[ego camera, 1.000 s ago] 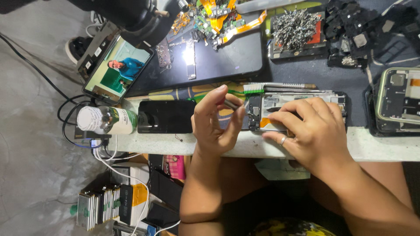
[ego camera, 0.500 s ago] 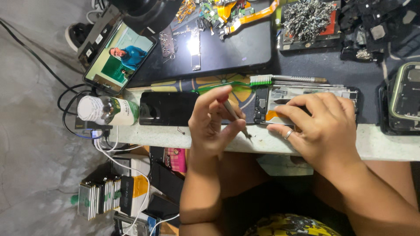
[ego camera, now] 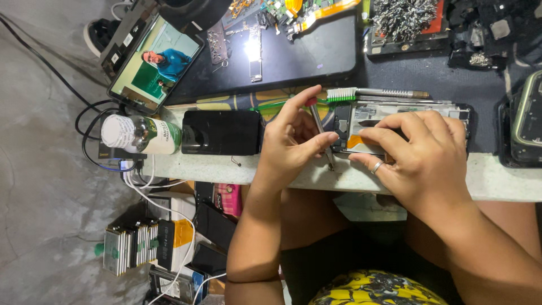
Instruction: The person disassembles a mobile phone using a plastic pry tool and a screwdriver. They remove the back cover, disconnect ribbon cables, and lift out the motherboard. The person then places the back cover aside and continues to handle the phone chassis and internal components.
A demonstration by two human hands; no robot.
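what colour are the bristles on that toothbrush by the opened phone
White bristles on the toothbrush, with a green handle, seen in the head view.

Clutter on and around the surface [ego camera: 237,172]

A black phone [ego camera: 221,133] lies face down just beside a white bottle [ego camera: 141,134] with a green label, which lies on its side. Above them a propped tablet [ego camera: 155,63] shows a lit screen, next to a dark mat [ego camera: 305,53] carrying small circuit boards [ego camera: 257,45]. A toothbrush [ego camera: 316,97] lies along the mat's near edge. A tray of metal scraps [ego camera: 403,20] sits at the top. Cables [ego camera: 93,121] trail to the floor [ego camera: 39,186], where boxes [ego camera: 132,248] are stacked.
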